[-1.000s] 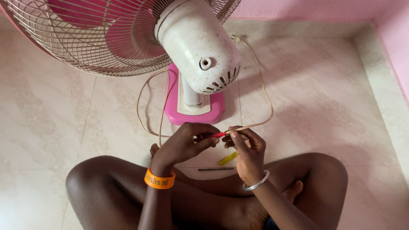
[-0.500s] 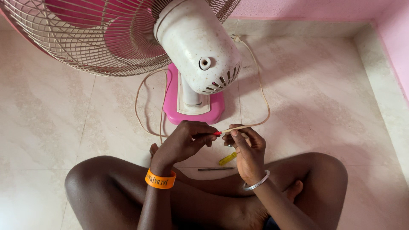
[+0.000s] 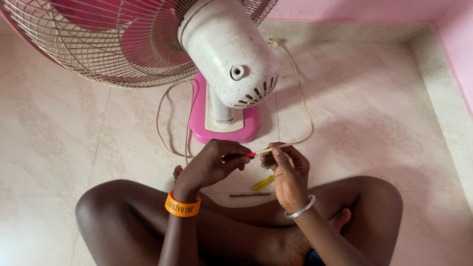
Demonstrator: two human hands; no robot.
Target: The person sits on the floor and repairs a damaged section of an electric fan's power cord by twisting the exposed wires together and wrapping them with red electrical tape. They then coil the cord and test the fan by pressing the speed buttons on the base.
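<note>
Left hand (image 3: 213, 162) closed on a red-tipped tool (image 3: 251, 154), tip touching the cord end | right hand (image 3: 288, 170) pinched the cream cord (image 3: 301, 106) just in front of the fan's pink base (image 3: 224, 125) | yellow-handled screwdriver (image 3: 263, 182) and dark thin rod (image 3: 250, 194) lay on the tile floor (image 3: 384, 113) between the crossed legs.

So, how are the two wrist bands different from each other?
The left band is orange, wide and flat, with dark print on it; the right bangle is silver, thin and plain. The left band sits snug around the wrist, while the right bangle hangs looser and tilted. Both sit at the wrists of hands working on the fan's cord.
</note>
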